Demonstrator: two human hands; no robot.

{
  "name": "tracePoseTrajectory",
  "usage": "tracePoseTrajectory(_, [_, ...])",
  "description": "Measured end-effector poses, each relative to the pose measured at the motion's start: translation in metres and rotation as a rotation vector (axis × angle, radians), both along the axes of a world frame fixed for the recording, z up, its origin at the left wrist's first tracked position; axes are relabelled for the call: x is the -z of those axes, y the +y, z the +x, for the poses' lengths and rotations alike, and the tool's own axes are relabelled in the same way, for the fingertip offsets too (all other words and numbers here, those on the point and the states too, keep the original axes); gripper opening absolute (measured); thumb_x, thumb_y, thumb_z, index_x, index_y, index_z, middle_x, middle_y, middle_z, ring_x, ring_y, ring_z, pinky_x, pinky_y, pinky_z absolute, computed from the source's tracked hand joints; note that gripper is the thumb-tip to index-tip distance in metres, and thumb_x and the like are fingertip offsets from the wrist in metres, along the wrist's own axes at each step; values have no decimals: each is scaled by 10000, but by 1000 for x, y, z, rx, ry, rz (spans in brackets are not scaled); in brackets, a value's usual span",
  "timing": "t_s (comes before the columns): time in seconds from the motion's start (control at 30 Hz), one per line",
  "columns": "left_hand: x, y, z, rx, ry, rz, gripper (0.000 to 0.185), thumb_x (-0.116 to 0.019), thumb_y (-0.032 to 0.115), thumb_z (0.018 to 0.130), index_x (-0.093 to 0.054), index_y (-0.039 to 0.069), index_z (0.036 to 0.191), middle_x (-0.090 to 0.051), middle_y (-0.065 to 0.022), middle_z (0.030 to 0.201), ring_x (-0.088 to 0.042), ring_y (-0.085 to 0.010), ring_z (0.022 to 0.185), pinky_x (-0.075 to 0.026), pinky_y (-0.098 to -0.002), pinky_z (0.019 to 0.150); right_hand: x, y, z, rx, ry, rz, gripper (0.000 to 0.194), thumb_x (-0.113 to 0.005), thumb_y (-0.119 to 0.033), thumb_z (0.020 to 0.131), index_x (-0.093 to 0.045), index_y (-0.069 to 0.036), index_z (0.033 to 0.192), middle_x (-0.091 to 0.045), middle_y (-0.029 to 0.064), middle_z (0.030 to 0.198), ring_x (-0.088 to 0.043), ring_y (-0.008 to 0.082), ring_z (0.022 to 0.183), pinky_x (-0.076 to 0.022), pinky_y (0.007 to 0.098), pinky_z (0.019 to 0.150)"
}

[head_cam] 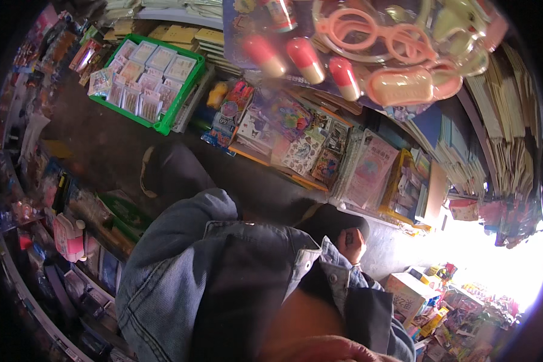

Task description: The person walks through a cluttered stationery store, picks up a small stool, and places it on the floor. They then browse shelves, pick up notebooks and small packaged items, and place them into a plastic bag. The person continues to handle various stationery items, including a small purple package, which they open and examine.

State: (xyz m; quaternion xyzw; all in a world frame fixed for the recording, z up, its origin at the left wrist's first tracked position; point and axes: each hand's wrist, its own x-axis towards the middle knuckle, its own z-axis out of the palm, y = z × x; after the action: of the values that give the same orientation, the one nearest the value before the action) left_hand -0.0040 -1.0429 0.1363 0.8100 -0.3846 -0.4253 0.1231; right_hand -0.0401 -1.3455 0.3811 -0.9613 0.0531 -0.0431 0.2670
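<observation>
My right hand lies by my dark-clothed right knee, below the denim cuff. A small dark mark or object shows on it; its fingers are too small and shaded to read. My left hand is out of view; only the bent denim sleeve shows on that side. Before me lie a green plastic basket of small clear packs, an orange-edged tray of sticker sheets and cards, and a pink printed notebook or pack. Close to the camera hangs a blister-packed toy set with pink toy glasses and red-and-white toy capsules.
Shelves with stacked paper goods run along the top and right. A yellow box stands beyond the pink pack. Packed goods crowd the left side, with a pink case. A carton and many small packets fill the lower right, near bright light.
</observation>
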Motion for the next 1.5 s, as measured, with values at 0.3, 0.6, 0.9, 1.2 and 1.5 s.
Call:
tracePoseTrajectory(0.3, [-16, 39, -8, 115, -14, -87, 338, -590, 312, 909, -629, 65, 1137, -637, -128, 1114, -611, -295, 955, -489, -414, 875, 2, 18, -28, 143, -235, 143, 87, -657, -132, 803, -613, -56, 802, -624, 141, 759, -623, 349, 692, -492, 398, 610])
tracePoseTrajectory(0.6, [-70, 62, 47, -501, 129, -106, 328, -703, 222, 798, -679, 49, 1075, -691, -138, 1056, -671, -247, 929, -516, -354, 824, 1, 22, -31, 211, -364, 232, 139, -683, -199, 806, -637, -68, 809, -647, 118, 754, -645, 332, 717, -509, 391, 629])
tracePoseTrajectory(0.9, [-66, 65, 58, -656, 291, -151, 361, -691, 260, 845, -648, 21, 1112, -686, -81, 897, -611, -129, 704, -502, -298, 587, -4, -13, -17, 353, -24, 575, 311, -693, -303, 822, -684, -11, 927, -687, 102, 814, -653, 191, 747, -513, 310, 693])
tracePoseTrajectory(1.2, [-95, 54, 69, -750, 502, -31, 528, -670, 302, 885, -494, 92, 1337, -614, -37, 1159, -628, -153, 882, -506, -316, 640, 52, -108, 40, 960, -197, 991, 422, -681, -349, 817, -679, 32, 998, -674, 66, 868, -641, 156, 777, -510, 300, 702])
tracePoseTrajectory(1.5, [-142, -44, 151, -896, 635, -177, 642, -630, 385, 900, -360, 115, 1416, -469, -74, 1362, -542, -259, 1150, -489, -439, 835, 60, -132, 45, 1160, 170, 1021, 649, -690, -494, 744, -630, 58, 1080, -691, 168, 943, -678, 264, 899, -526, 383, 793])
